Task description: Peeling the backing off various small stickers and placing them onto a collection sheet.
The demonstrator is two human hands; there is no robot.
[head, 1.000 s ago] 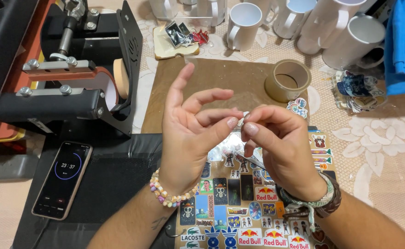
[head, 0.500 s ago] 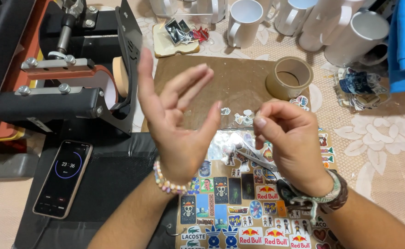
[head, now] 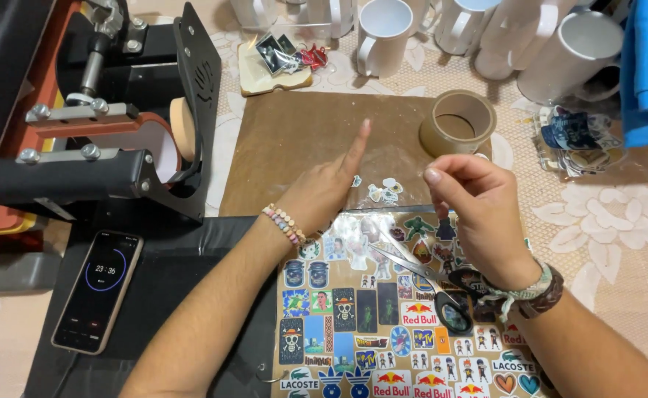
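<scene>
Cut stickers being laid out on brown mat
A few cut-outs (head: pixel 383 190) are placed; left hand (head: pixel 324 193) is open, forefinger pointing; right hand (head: pixel 479 214) fingers are pinched, contents unclear; sticker sheet (head: pixel 383 324) mostly uncut.

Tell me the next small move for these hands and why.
Probably lower the left hand, its forefinger out, onto the brown mat beside the small cut-out stickers. The right hand hovers pinched above the sticker sheet, scissors lying idle.
</scene>
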